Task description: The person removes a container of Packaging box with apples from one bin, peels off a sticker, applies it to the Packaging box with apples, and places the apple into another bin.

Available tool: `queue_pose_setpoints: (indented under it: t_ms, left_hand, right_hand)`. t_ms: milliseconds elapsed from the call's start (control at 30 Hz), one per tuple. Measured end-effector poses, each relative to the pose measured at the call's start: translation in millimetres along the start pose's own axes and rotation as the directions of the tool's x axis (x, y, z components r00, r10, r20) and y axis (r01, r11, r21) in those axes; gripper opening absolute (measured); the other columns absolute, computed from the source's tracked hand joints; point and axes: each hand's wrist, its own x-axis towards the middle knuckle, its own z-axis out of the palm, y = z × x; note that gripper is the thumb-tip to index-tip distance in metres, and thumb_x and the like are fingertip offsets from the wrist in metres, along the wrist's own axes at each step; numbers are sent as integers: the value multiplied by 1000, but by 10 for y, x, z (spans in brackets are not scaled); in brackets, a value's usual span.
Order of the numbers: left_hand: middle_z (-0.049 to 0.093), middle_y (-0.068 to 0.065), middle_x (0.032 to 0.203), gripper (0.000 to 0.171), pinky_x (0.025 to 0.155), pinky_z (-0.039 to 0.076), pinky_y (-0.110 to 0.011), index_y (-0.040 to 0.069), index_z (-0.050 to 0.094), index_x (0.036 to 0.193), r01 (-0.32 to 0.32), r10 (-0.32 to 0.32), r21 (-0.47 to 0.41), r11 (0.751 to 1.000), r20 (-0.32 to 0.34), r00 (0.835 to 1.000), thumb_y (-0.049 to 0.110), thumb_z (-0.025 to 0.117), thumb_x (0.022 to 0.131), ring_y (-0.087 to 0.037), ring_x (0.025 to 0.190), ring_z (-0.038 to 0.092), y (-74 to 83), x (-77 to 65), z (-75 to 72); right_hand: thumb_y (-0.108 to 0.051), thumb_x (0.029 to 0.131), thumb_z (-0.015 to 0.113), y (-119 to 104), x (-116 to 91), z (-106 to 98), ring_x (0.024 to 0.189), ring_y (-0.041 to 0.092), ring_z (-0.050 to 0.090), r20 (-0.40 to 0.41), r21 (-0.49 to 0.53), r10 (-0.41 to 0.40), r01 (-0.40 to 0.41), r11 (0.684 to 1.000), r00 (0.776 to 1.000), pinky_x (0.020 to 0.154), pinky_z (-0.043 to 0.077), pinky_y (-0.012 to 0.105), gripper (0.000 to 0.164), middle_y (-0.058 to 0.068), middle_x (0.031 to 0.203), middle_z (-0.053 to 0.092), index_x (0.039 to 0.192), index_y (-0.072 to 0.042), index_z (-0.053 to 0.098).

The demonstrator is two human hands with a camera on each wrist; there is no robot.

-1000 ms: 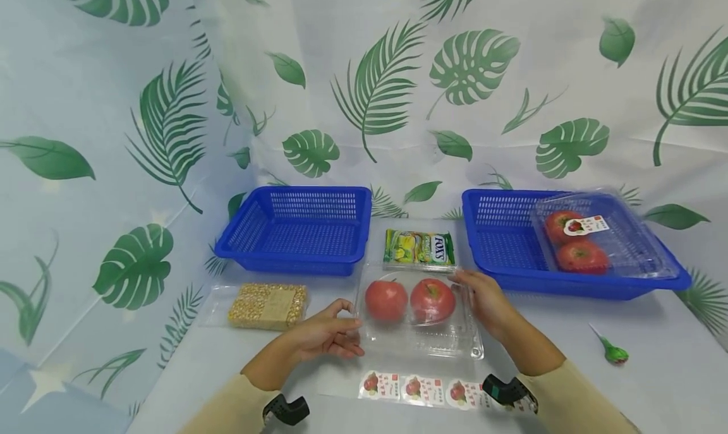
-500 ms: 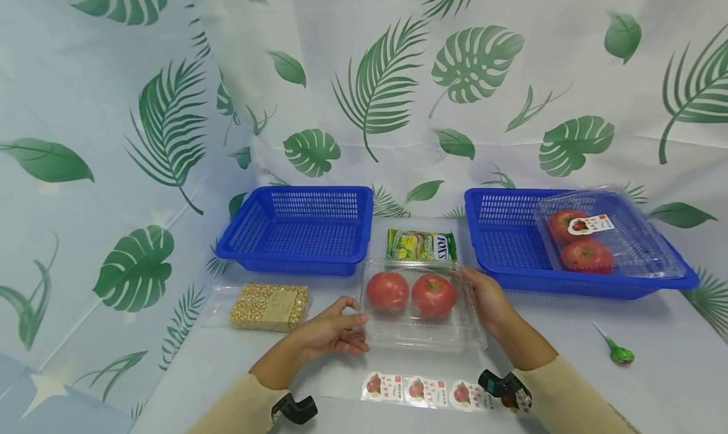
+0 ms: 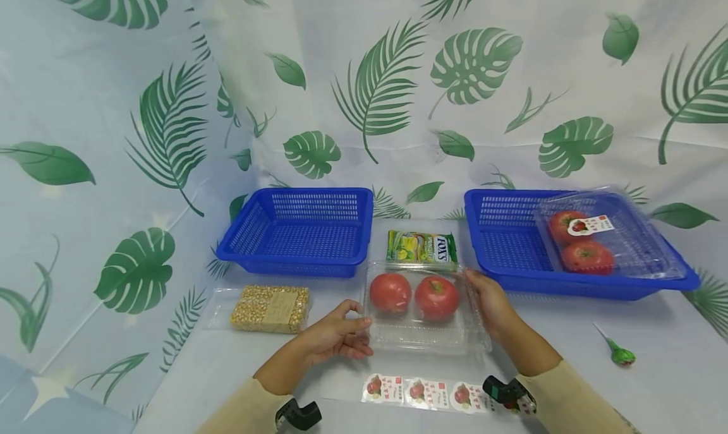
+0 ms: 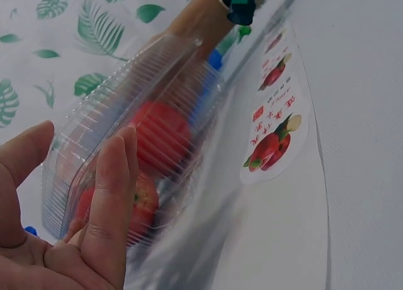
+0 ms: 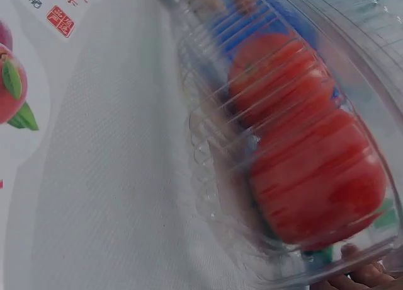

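A white leaf-printed fabric backdrop (image 3: 387,105) is hanging in soft folds behind a white, finely textured tabletop (image 3: 569,323). Two blue rectangular lattice-walled plastic baskets (image 3: 318,235) (image 3: 506,238) are standing on it, the right one bearing a labelled clear plastic box (image 3: 643,251) of two red fruits (image 3: 588,258) that is leaning over the rim. A clear, ribbed, rectangular plastic container (image 3: 426,339) is sitting at centre between the person's hands, two round, glossy red apples (image 3: 390,293) (image 3: 436,298) showing side by side through its wall. A brick-shaped plastic pack of yellow corn kernels (image 3: 270,309), a shiny green-and-yellow FOX'S packet (image 3: 422,247), a flat strip of apple-printed labels (image 3: 426,393) and a green bud on a thin stem (image 3: 621,356) are lying around it.

The right hand (image 3: 491,298) is gripping the container's right edge near the far corner, fingers curling around it. The left hand (image 3: 335,336) is meeting the left edge with thumb and forefinger spread; whether it is grasping or merely touching is hard to tell.

The container's far edge is overlapping the FOX'S packet's near edge in the head view, and the right basket's front wall is rising just beyond the right hand. The corn pack is resting near the left wrist, the label strip is lying on the person's side of the container, and bare tabletop is stretching between right forearm and bud.
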Motion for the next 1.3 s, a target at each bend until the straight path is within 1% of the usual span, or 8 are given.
queue_pose_setpoints:
  t_ms: [333, 600, 700, 800, 900, 1167, 1233, 1300]
  left_hand:
    - [61, -14, 81, 42, 65, 58, -36, 5, 37, 119, -4, 9, 97, 995, -60, 998, 30, 62, 96, -23, 70, 68, 30, -1, 6]
    - [63, -11, 84, 36, 69, 58, -36, -6, 52, 112, -20, 41, 239, 971, -84, 996, 28, 55, 100, -22, 74, 67, 40, -32, -38]
    - [64, -10, 85, 36, 74, 57, -38, -11, 56, 113, -37, 62, 302, 953, -73, 995, 23, 54, 101, -22, 80, 67, 7, -65, -52]
    - [65, -7, 85, 31, 72, 56, -35, -8, 61, 111, -53, 92, 405, 913, -76, 993, 20, 61, 96, -19, 80, 64, -35, -110, -63]
    - [65, 0, 83, 33, 67, 53, -30, -2, 65, 109, -79, 128, 594, 801, -41, 991, 22, 72, 88, -14, 77, 61, -56, -168, -71]
    - [61, 10, 97, 61, 87, 48, -29, 10, 68, 117, -76, 158, 945, 317, 27, 987, 40, 87, 68, -7, 94, 57, -83, -393, -2]
    - [59, 10, 100, 64, 88, 48, -30, 12, 68, 118, -62, 184, 973, 222, 20, 983, 42, 88, 66, -8, 95, 55, -135, -448, 53]
    - [56, 10, 101, 65, 88, 48, -30, 13, 68, 119, -46, 210, 985, 164, 10, 978, 42, 89, 65, -8, 95, 53, -182, -492, 119]
  right_hand:
    - [-43, 106, 33, 17, 33, -48, 114, 17, 51, 26, -57, 21, -19, 998, 999, 94, 47, 32, 66, 25, 143, 35, 145, 9, 28]
    - [-37, 107, 35, -29, -71, -193, 142, 42, 15, 38, -179, 72, -64, 982, 997, 113, 19, 50, 72, 33, 153, 14, 149, 13, 6]
    - [-34, 106, 40, -22, -203, -261, 137, 38, 30, 29, -268, 56, -47, 962, 998, 110, 32, 42, 71, 34, 152, 18, 149, 13, 9]
    - [-28, 105, 46, -14, -371, -304, 120, 13, 50, 5, -318, -17, 18, 948, 1000, 98, 45, 29, 67, 34, 147, 28, 148, 13, 16]
    - [-23, 103, 51, -34, -543, -305, 104, -8, 49, -41, -387, -147, 120, 914, 988, 87, 48, 18, 59, 33, 141, 38, 145, 11, 27]
    - [-16, 99, 58, -144, -875, -33, 109, 21, 55, -36, -675, -432, 297, 676, 901, 81, 41, 8, 34, 15, 122, 60, 128, 1, 54]
    - [-11, 97, 61, -134, -945, 49, 103, 15, 58, 7, -691, -496, 363, 625, 868, 80, 43, 8, 27, 10, 116, 64, 121, -1, 59]
    - [-3, 92, 65, -119, -1009, 111, 95, 9, 59, 65, -714, -591, 451, 535, 804, 80, 43, 9, 23, 5, 110, 66, 114, -3, 63]
